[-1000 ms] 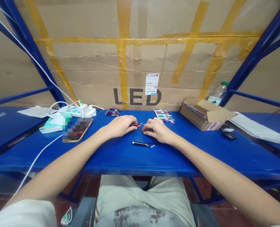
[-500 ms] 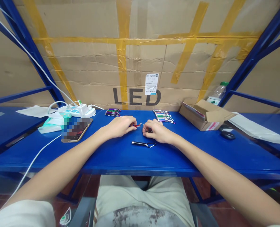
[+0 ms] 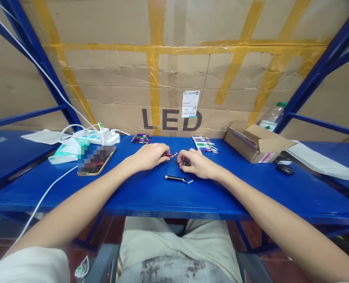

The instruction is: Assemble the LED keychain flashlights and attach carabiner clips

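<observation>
Midway along the blue surface [image 3: 150,196], the left hand [image 3: 153,156] pinched a red tube [image 3: 170,156], a shiny bit [image 3: 176,153] near its tip; the right hand [image 3: 196,162] curled opposite, its grip too hidden to tell. Small-part handling seemed underway, the next move calling for a steady tube and careful right fingertips. A black tube [image 3: 174,179] lay nearer the person.

On the desk [image 3: 139,198], the phone [image 3: 101,164] lies left of the clip torch [image 3: 174,179], the carton [image 3: 241,147] right.
</observation>
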`<state>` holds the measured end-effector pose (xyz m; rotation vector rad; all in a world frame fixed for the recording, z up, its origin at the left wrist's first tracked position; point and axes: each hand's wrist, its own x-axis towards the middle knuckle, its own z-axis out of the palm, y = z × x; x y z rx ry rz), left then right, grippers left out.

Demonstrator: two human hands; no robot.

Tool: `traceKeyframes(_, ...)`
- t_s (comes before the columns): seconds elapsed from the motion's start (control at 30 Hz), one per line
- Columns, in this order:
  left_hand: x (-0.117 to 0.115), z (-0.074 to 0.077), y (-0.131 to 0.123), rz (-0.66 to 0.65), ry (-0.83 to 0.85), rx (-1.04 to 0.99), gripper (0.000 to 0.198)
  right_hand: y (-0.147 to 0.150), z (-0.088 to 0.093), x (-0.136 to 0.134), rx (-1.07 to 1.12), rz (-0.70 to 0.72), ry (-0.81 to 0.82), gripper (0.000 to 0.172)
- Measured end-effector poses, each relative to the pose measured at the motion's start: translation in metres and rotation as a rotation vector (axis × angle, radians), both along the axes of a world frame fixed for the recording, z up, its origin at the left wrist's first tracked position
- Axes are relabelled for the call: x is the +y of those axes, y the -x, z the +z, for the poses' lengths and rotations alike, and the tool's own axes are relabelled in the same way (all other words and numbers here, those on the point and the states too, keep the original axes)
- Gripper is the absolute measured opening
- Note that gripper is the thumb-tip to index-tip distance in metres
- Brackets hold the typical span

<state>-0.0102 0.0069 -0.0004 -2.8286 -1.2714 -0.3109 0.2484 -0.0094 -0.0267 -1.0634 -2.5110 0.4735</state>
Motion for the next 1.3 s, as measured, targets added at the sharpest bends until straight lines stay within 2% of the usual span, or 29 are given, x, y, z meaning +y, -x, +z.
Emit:
traceKeyframes(0.33, 0.0017, -0.0027, 0.0003, -0.024, 0.003, -0.001, 0.018, 0.0016, -0.001, 0.0007, 0.044, -0.002, 0.055, 0.015)
traceKeyframes(0.5, 0.0021, -0.0032, 0.0004, -0.025, 0.004, -0.003, 0.019, 0.0002, -0.001, 0.0015, -0.005, -0.008, 0.009, 0.007)
traceKeyframes(0.73, 0.0003, -0.0017, -0.0003, -0.008, 0.006, 0.004, 0.019, 0.0008, -0.0022, 0.0017, -0.033, -0.003, -0.053, 0.004)
traceKeyframes(1.3, -0.0011, 0.0008, -0.0009, 0.005, 0.032, 0.02, 0.019, 0.0025, -0.0021, 0.0025, -0.005, -0.023, -0.001, 0.01)
